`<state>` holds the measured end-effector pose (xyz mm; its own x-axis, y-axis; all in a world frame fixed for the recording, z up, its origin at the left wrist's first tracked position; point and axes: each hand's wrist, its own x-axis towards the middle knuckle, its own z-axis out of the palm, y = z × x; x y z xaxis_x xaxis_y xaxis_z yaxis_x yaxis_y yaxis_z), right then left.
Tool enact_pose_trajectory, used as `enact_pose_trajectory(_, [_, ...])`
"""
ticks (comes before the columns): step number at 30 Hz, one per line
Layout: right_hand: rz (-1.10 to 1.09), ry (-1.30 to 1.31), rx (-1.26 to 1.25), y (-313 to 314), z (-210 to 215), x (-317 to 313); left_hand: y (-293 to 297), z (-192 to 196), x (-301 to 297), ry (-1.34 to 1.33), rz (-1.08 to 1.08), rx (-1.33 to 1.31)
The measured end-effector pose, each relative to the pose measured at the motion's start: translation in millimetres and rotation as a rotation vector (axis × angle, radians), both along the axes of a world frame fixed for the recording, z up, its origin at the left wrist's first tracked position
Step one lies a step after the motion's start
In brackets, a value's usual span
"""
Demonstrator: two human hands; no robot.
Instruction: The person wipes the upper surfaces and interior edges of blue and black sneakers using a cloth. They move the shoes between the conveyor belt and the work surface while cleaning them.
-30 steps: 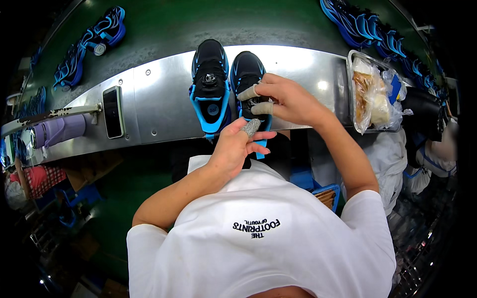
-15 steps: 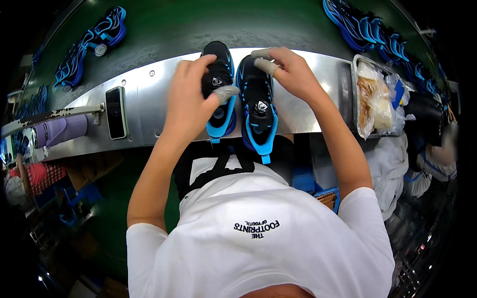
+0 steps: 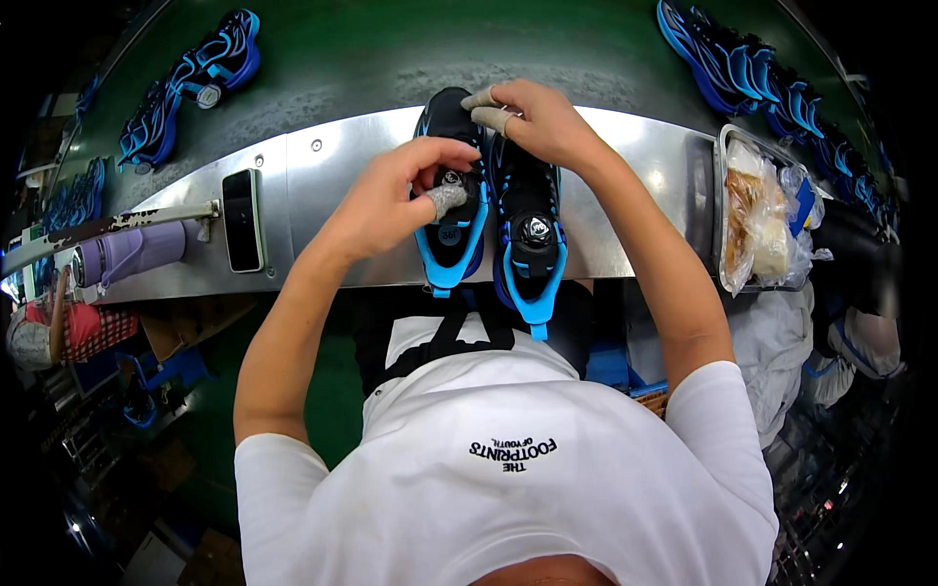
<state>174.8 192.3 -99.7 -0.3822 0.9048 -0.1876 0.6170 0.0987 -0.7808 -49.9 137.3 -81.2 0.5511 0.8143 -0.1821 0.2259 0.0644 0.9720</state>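
Two black sneakers with bright blue trim lie side by side on the metal ledge, heels toward me. My left hand [image 3: 386, 200] is bent over the left sneaker [image 3: 451, 256], its grey-covered thumb and curled fingers around the round dial [image 3: 451, 180] on the tongue. My right hand [image 3: 537, 122] reaches over the toe of the right sneaker [image 3: 532, 262], partly hiding it. Two of its fingers, in pale finger covers, are stretched out with their tips by the left sneaker's toe. The right sneaker's black dial [image 3: 533, 230] is in plain sight.
On the ledge [image 3: 322, 234] lie a phone [image 3: 243, 221] and a lilac bottle [image 3: 137, 256] at left, and a metal tray [image 3: 724, 205] of bagged items at right. Rows of similar sneakers [image 3: 151, 122] stand on the green surface at both sides. A metal bar [image 3: 117, 230] juts in at left.
My left hand has closed in on the left sneaker's dial. My right hand has moved left, toward the left sneaker's toe. The whole view has shifted slightly.
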Motion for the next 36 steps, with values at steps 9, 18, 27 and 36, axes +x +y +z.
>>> enact_pose_trajectory(9, [-0.002,-0.008,-0.022,-4,7,-4,2,-13,-3,0.024,0.015,0.047])
enact_pose_trajectory(18, [0.077,0.184,-0.038,-28,32,-13,-41,-11,-17,0.067,0.362,0.219])
enact_pose_trajectory(27, [0.137,0.01,0.176,-61,37,-36,-80,-10,4,-0.579,0.547,-0.779])
enact_pose_trajectory(36, [0.21,0.05,0.051,-53,43,-27,-83,-10,6,-0.559,0.524,-0.731])
